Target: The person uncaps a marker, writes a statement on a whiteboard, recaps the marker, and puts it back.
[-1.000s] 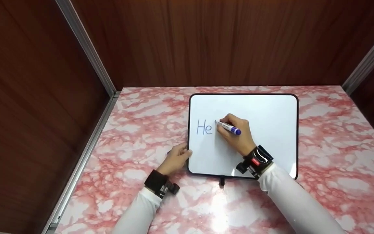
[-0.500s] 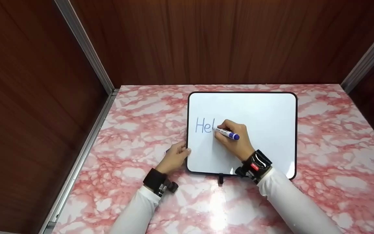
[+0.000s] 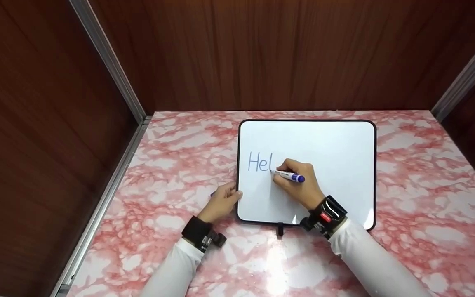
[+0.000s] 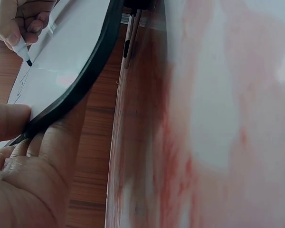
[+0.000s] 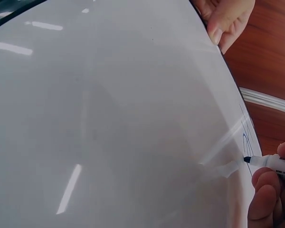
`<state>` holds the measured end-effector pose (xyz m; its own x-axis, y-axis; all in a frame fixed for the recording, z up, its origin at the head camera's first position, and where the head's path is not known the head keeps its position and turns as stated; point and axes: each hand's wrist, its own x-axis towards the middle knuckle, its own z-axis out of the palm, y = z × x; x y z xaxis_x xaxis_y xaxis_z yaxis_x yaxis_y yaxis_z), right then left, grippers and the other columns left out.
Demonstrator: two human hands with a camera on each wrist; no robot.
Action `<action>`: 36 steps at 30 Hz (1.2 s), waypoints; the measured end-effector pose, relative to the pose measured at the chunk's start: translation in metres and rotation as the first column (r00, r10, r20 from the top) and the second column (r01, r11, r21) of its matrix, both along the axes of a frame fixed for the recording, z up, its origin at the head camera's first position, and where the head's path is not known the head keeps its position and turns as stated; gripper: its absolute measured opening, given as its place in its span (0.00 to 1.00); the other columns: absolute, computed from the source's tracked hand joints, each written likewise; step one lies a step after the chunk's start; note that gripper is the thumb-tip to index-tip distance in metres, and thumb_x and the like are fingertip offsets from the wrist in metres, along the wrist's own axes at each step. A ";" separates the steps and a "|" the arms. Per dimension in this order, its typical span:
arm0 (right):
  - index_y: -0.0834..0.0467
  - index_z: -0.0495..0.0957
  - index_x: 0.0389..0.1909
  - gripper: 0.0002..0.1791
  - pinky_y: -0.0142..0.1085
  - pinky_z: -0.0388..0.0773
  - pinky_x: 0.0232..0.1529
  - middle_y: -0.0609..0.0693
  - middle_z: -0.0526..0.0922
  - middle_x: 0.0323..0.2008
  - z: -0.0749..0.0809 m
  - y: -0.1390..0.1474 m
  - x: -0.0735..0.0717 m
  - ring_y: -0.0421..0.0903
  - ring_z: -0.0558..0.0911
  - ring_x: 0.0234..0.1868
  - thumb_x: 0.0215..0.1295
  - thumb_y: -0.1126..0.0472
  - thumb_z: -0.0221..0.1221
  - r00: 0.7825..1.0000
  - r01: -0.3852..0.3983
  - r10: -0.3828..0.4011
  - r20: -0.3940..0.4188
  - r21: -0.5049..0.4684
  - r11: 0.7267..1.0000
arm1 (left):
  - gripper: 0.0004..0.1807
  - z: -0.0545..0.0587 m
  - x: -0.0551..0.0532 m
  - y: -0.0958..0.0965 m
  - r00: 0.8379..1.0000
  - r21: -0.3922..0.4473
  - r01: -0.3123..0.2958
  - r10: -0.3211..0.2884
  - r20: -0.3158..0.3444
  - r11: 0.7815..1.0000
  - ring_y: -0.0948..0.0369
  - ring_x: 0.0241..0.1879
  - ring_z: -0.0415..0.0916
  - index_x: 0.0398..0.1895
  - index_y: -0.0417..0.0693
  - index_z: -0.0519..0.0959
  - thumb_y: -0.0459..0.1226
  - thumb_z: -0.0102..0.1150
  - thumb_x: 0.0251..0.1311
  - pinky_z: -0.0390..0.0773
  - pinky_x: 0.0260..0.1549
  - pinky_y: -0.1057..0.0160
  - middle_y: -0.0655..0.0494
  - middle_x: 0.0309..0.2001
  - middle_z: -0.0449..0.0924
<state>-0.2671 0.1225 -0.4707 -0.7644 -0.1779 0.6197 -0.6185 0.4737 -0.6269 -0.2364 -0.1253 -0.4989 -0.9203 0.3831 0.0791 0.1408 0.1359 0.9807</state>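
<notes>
A whiteboard [image 3: 328,165] with a black rim bears the blue letters "Hel" [image 3: 259,162] on its left side. My left hand [image 3: 220,203] grips the board's left edge, thumb on the front face and fingers behind the rim, as the left wrist view shows. Between the fingertips of my right hand [image 3: 301,185] is a white whiteboard marker [image 3: 290,175] with a blue end. Its dark tip [image 5: 247,160] is at the board's surface, by the foot of the last letter. Past the left hand's knuckles a small blue bit [image 3: 213,193] peeks out, mostly hidden.
The board is on a table [image 3: 171,165] with a red and white marbled top. A small black tab [image 3: 280,229] sticks out below the board's lower rim. Dark wood panels [image 3: 262,53] enclose the back and sides, with metal strips [image 3: 109,57] along the corners.
The right hand has drawn the marker downward, leaving a tall "l" stroke after "He". My left hand keeps its grip on the board's edge.
</notes>
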 end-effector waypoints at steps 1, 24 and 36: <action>0.55 0.80 0.22 0.05 0.30 0.66 0.18 0.41 0.82 0.21 0.000 0.000 0.000 0.37 0.72 0.17 0.47 0.67 0.66 1.000 0.000 0.000 0.001 0.000 1.000 | 0.11 0.000 0.000 0.000 1.000 -0.002 -0.002 0.002 -0.001 1.000 0.68 0.16 0.63 0.48 0.26 0.75 0.26 0.47 0.68 0.66 0.17 0.71 0.46 0.23 0.69; 0.56 0.79 0.23 0.06 0.29 0.67 0.17 0.40 0.80 0.20 0.001 0.005 -0.003 0.39 0.73 0.17 0.46 0.69 0.65 0.998 -0.028 0.025 -0.060 -0.046 0.999 | 0.13 0.000 0.000 0.000 0.999 -0.028 -0.017 0.018 0.031 0.999 0.69 0.14 0.61 0.53 0.29 0.74 0.27 0.47 0.69 0.64 0.15 0.71 0.48 0.23 0.70; 0.60 0.80 0.27 0.05 0.26 0.69 0.20 0.44 0.83 0.22 0.014 0.011 -0.019 0.40 0.75 0.19 0.49 0.70 0.66 0.992 0.034 -0.044 -0.118 -0.081 0.996 | 0.13 -0.001 -0.001 -0.001 1.000 0.002 0.015 -0.015 0.028 1.000 0.67 0.14 0.62 0.52 0.27 0.73 0.27 0.46 0.70 0.65 0.16 0.70 0.45 0.25 0.71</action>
